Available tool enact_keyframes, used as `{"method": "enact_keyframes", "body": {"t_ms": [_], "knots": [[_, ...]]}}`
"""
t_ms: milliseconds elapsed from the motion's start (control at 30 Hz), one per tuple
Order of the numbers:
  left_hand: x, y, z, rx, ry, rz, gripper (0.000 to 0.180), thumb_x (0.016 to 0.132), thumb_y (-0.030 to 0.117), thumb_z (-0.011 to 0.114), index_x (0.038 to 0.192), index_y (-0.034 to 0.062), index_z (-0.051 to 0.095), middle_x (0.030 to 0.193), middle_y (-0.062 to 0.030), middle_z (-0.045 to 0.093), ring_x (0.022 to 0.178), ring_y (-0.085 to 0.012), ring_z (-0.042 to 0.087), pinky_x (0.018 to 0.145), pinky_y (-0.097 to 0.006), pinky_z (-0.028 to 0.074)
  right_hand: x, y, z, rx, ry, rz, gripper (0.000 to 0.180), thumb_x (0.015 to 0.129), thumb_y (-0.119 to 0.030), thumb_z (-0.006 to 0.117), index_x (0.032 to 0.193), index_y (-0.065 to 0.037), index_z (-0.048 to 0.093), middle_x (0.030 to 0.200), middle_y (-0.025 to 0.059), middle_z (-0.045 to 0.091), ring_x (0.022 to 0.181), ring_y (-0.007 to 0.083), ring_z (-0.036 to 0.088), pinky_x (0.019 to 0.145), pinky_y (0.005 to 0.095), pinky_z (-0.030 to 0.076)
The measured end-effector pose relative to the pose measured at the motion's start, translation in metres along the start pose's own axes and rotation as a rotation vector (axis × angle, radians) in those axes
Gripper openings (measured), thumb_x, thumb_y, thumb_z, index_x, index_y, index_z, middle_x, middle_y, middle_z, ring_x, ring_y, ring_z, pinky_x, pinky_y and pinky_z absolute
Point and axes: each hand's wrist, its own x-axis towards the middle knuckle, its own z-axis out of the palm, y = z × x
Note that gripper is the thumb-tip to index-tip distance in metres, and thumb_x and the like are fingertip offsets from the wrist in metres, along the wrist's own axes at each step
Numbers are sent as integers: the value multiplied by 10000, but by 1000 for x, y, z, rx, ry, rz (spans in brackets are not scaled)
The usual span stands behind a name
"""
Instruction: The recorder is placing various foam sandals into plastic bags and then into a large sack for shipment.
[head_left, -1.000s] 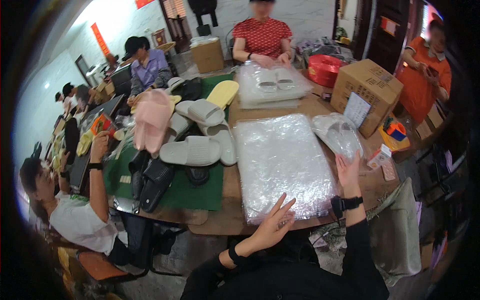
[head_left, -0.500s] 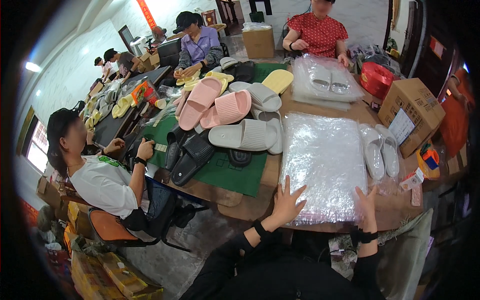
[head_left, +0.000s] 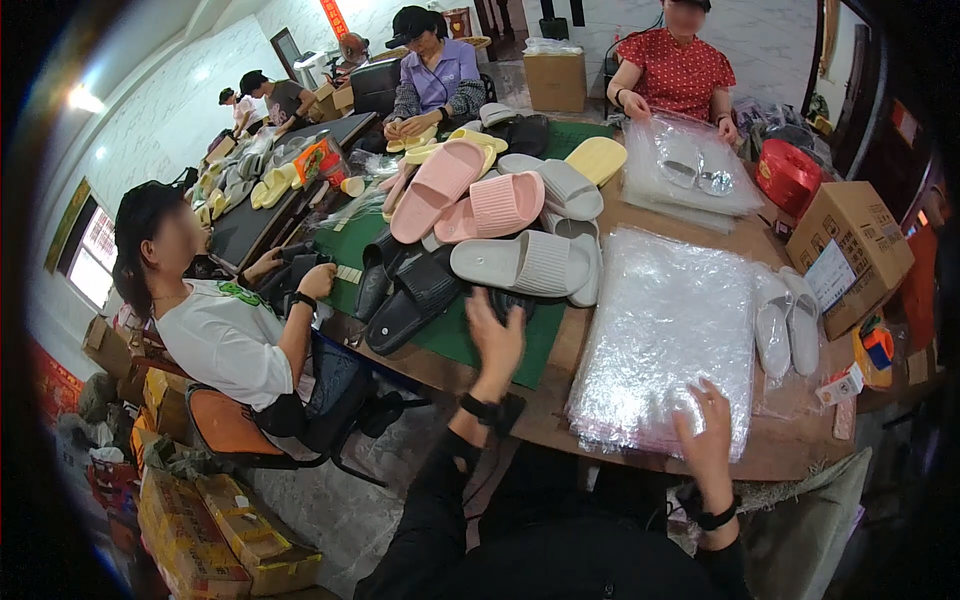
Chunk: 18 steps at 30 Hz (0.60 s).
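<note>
My left hand (head_left: 498, 338) is raised over the edge of the green mat (head_left: 545, 352), its fingers apart and nothing in them. Just behind its fingertips, a black slipper (head_left: 516, 303) lies partly hidden under a grey slipper (head_left: 525, 264). Above the near right part of a stack of clear plastic bags (head_left: 668, 320), my right hand (head_left: 708, 430) is open with spread fingers; whether it touches the top bag I cannot tell. Left of my left hand lies another black slipper (head_left: 415, 300). Pink slippers (head_left: 495, 207) top the pile.
Right of the bags lies a bagged pair of pale slippers (head_left: 788, 322), near a cardboard box (head_left: 850, 255) and a tape dispenser (head_left: 876, 350). A red roll (head_left: 787, 175) stands behind. Co-workers sit left (head_left: 225, 330) and far (head_left: 435, 85); another, in red (head_left: 675, 70), handles bagged slippers.
My left hand has left the bag stack and moved left to the slipper pile. My right hand has shifted from the stack's right edge over its near part. The view has turned left.
</note>
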Motion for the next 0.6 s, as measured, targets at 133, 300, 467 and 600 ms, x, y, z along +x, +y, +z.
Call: {"method": "enact_keyframes", "body": {"t_ms": [133, 300, 467, 600], "knots": [[67, -54, -37, 248, 408, -350, 900, 806, 272, 677, 1442, -54, 129, 1412, -340, 274, 1289, -462, 317, 1082, -513, 225, 2, -23, 30, -102, -117, -120, 473, 802, -198, 673, 1223, -26, 542, 1270, 197, 509, 1153, 371, 467, 963, 446, 384], [88, -61, -84, -336, 87, -646, 557, 781, 92, 675, 1245, -115, 447, 1233, -210, 534, 1108, -288, 527, 912, -348, 419, -12, -16, 51, -229, -308, -152, 621, 761, -265, 717, 1312, -111, 474, 1356, 203, 433, 1202, 399, 433, 970, 465, 379], [68, -70, -121, -131, 115, -428, 370, 813, 57, 639, 1102, -134, 511, 1070, -138, 603, 925, -207, 576, 812, -318, 453, -20, -6, 53, -309, -420, -247, 695, 746, -285, 733, 1366, -188, 436, 1390, 213, 387, 1276, 417, 365, 992, 478, 364], [49, -1, -134, -481, 143, -361, 305, 857, 41, 605, 1108, -105, 510, 1044, -124, 601, 923, -197, 580, 824, -291, 454, -20, -6, 53, -296, -400, -259, 684, 752, -286, 728, 1365, -181, 443, 1389, 218, 388, 1278, 419, 359, 994, 481, 362]]}}
